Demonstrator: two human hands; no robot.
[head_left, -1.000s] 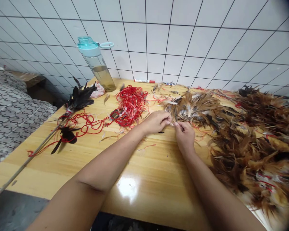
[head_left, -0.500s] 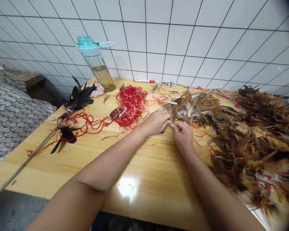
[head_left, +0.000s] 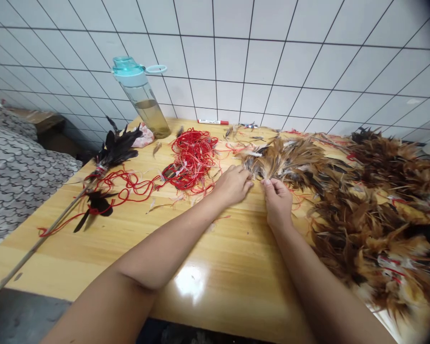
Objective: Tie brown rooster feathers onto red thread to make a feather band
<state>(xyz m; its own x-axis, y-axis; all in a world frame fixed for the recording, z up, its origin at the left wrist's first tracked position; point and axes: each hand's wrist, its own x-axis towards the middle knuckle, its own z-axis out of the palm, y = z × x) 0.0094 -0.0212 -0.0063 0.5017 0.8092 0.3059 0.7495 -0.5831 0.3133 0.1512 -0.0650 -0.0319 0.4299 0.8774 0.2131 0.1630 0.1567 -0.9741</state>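
Observation:
My right hand (head_left: 278,198) is closed, thumb and finger pinching the quill ends of brown feathers (head_left: 270,162) at the near left edge of a loose feather pile (head_left: 301,160). Just left of it, my left hand (head_left: 234,184) lies low over the table with its fingers curled together. Its fingertips touch the greyish, fluffy edge of the pile, and whatever they hold is hidden. A small gap separates the two hands.
A tangle of red string (head_left: 195,155) lies left of my hands. Further left is a stick (head_left: 53,224) with black feathers (head_left: 118,148) tied on. A water bottle (head_left: 146,105) and a marker (head_left: 213,122) stand near the tiled wall. Brown feather bundles (head_left: 365,234) cover the right side.
My hands, which met at the fingertips, have drawn apart. The right hand has shifted slightly right with the brown feathers; the left hand stays near the pile's left edge.

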